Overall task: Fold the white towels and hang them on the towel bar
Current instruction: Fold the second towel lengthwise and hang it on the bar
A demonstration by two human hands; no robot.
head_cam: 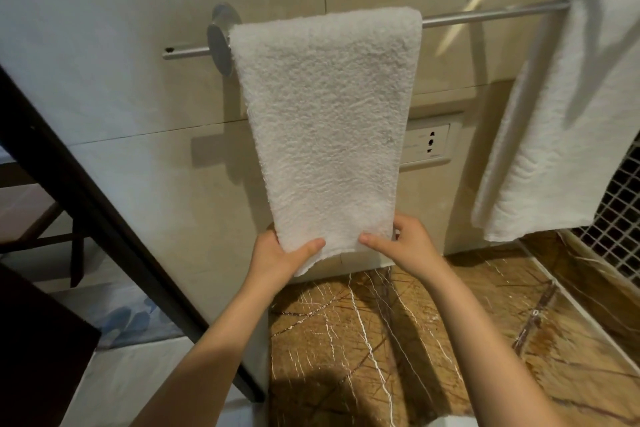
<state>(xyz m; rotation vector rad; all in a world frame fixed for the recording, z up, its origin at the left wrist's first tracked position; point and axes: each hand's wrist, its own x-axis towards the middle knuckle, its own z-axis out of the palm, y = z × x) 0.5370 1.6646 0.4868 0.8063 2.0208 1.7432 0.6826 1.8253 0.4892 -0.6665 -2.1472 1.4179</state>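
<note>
Seen from the head camera, a folded white towel (325,121) hangs over the left part of the metal towel bar (485,14), its top fold draped across the rod just beside the round wall mount (220,40). It drops as one long, narrow panel against the beige tiled wall (104,45).

Both hands hold the towel's bottom edge. The left hand (277,256) pinches the lower left corner, thumb flat on the front face and fingers hidden behind the cloth. The right hand (405,246) pinches the lower right corner the same way, thumb on the front and fingers curled round the side edge. The two thumbs point toward each other and stay apart.

A second white towel (561,135) hangs over the right part of the same bar, well apart from the first, with bare rod showing between them. A wall socket plate (427,146) sits behind the first towel's right edge. Below the hands lies a brown veined marble surface (381,340); a dark slanting frame (86,201) crosses the left side.
</note>
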